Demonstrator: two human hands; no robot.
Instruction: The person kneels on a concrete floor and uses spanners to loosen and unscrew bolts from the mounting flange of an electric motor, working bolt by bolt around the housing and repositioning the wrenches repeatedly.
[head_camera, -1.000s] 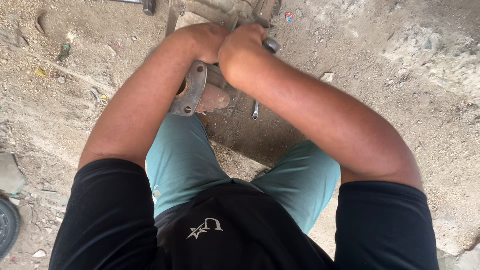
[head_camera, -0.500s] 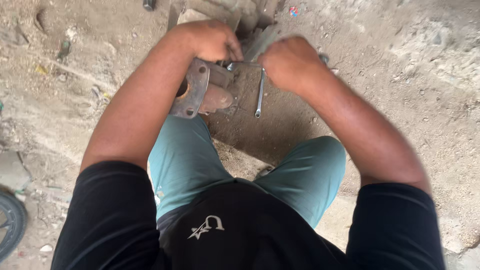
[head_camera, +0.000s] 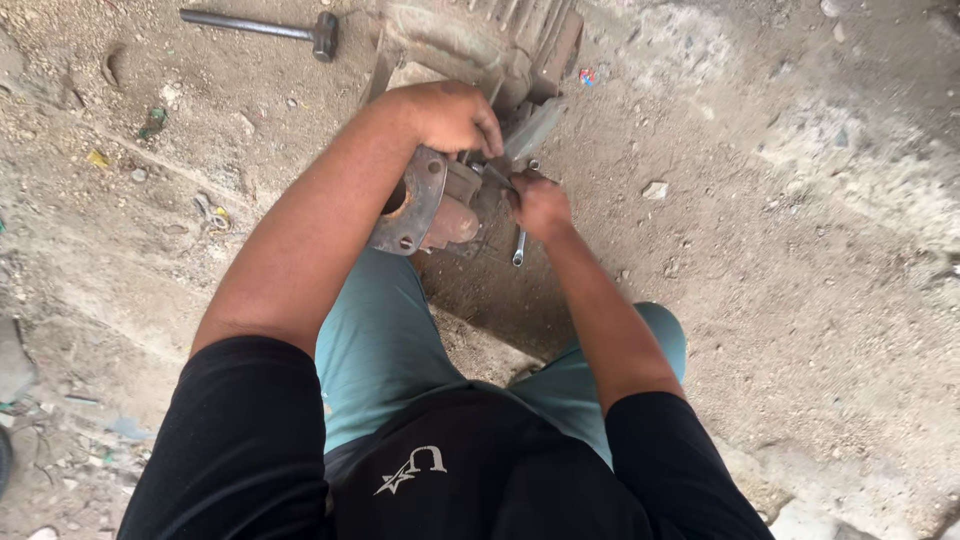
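Rusty round flange on grimy pump, spanner hanging beside it

Person, seen from above: wore a black short-sleeved shirt with a small white emblem at the chest; teal trousers covered both legs. Left hand and right hand were bare, without gloves.

left hand: arm outstretched, grip curled, knuckles up | right hand: arm outstretched, grip fisted

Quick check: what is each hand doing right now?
Left hand: curled over the rusty round metal flange, gripping it.
Right hand: closed on a small silver wrench.
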